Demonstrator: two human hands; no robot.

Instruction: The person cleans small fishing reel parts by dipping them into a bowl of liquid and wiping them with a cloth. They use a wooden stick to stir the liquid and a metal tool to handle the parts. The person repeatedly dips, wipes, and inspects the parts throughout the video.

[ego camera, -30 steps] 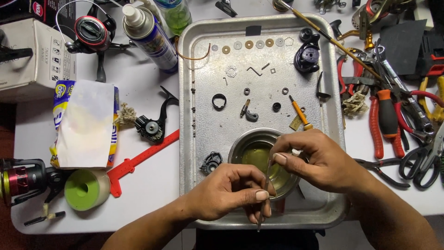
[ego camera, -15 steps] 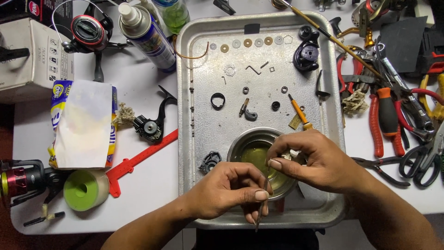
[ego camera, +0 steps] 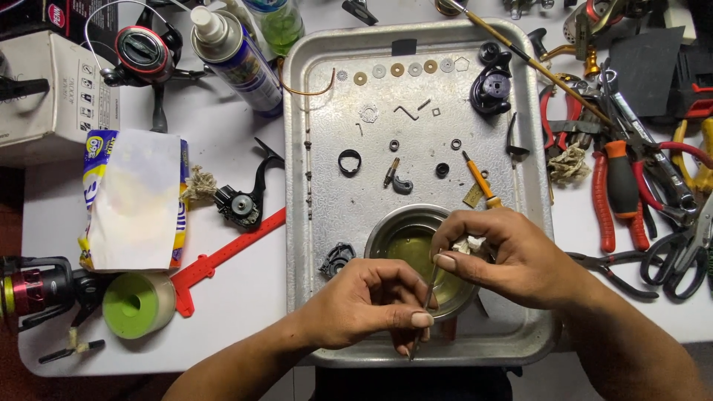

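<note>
My left hand (ego camera: 368,301) pinches a thin metal rod (ego camera: 425,308) that slants up over a small steel bowl (ego camera: 401,238) of yellowish liquid. My right hand (ego camera: 512,256) holds a small white wad (ego camera: 466,245) against the rod's upper end, fingers closed round it. Both hands hover at the near end of a metal tray (ego camera: 327,193). Laid out on the tray are washers, small screws, a black ring (ego camera: 349,161), a black reel part (ego camera: 492,87) and a yellow-handled screwdriver (ego camera: 481,182).
Left of the tray lie a spray can (ego camera: 236,58), a fishing reel (ego camera: 141,50), a tissue pack (ego camera: 134,199), a red strip (ego camera: 223,256), a green tape roll (ego camera: 137,304) and a black reel handle (ego camera: 245,199). Pliers (ego camera: 620,189), scissors (ego camera: 679,252) and other tools crowd the right side.
Both hands stay over the bowl; the right fingers have shifted slightly along the rod with the white wad. Nothing else on the table has moved.
</note>
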